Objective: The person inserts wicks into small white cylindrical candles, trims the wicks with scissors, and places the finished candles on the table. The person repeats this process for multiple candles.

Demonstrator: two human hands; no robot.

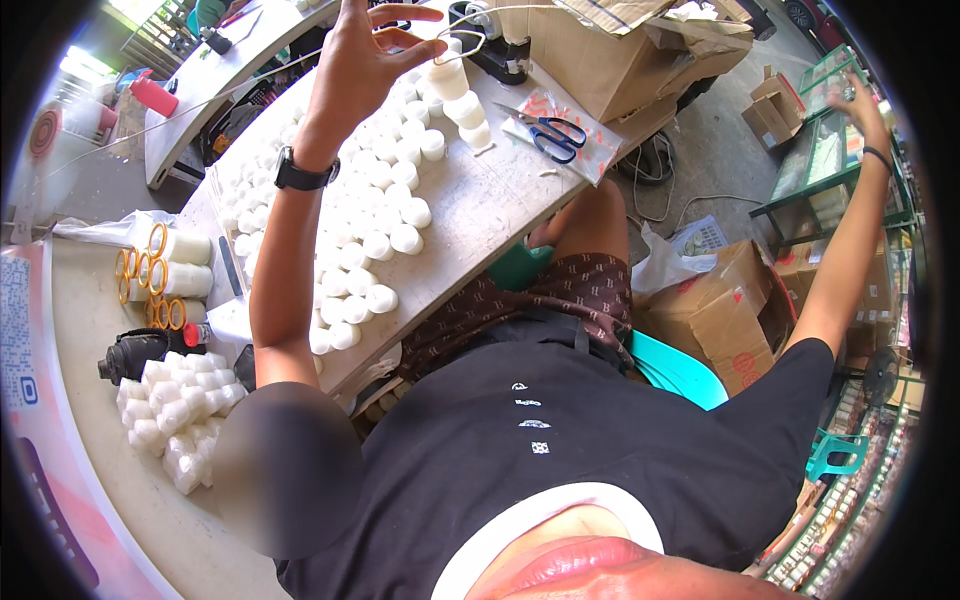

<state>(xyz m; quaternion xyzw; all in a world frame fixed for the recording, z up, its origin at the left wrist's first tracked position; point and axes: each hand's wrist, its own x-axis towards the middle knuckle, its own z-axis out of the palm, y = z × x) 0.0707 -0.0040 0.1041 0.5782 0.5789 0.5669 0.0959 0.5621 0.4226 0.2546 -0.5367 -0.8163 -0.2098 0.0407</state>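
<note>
My left hand point(378, 45) is raised over the far part of the white table point(470, 215), fingers apart and nothing visible between them. Its thumb tip appears beside a taller translucent white tub point(447, 78); I cannot tell if they touch. Under and around that forearm, many small round white jars point(376, 245) stand massed together. Scissors point(556, 138) with dark blue handles lie on a clear, red-printed plastic sheet point(597, 158) to the right. Far off to the right, my right hand point(858, 105) is stretched out with fingers spread, near a green-framed glass case point(812, 160).
A large cardboard box point(570, 60) stands at the table's far end beside a black device point(490, 50). Wrapped white jars point(180, 405) and gold-rimmed jars point(185, 265) sit at left. An open carton point(725, 310) and turquoise chair point(680, 372) are at right.
</note>
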